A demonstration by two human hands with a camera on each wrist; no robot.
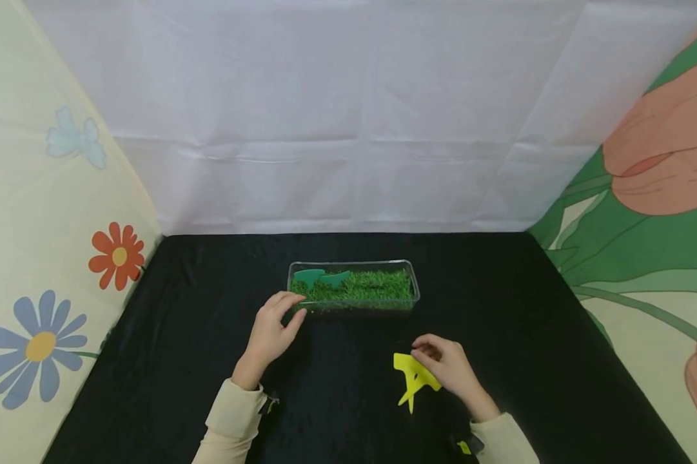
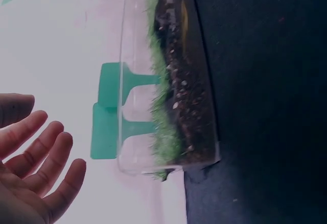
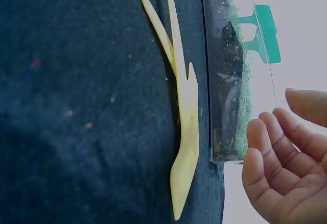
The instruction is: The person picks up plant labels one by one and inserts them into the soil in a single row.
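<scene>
Centrally on the black table [image 1: 180,361] stands a clear tray of grass [image 1: 354,287]; the left hand [image 1: 269,332], fingers relaxed, hovers at its near-left corner. Nearer, yellow plant tags [image 1: 413,377] lie pointing toward the person, their heads beneath the right hand [image 1: 449,367], whose slack grip holds nothing.

Light in the head view is soft and even, seemingly from above and in front; the white backdrop [image 1: 360,116] is bright without burning out. The black cloth [image 1: 499,361] swallows nearly all shadow, so the hands cast none that can be made out. Straight edges bow slightly toward the corners, a mild wide-angle distortion, and fine detail is a little soft.

Both wrist views are duller and cooler, with a grey-blue cast. The backdrop washes out to near white behind the clear tray [image 2: 125,106]. The nearest fingers [image 2: 36,147] are blurred and out of focus, as are those in the right wrist view [image 3: 286,157].
</scene>
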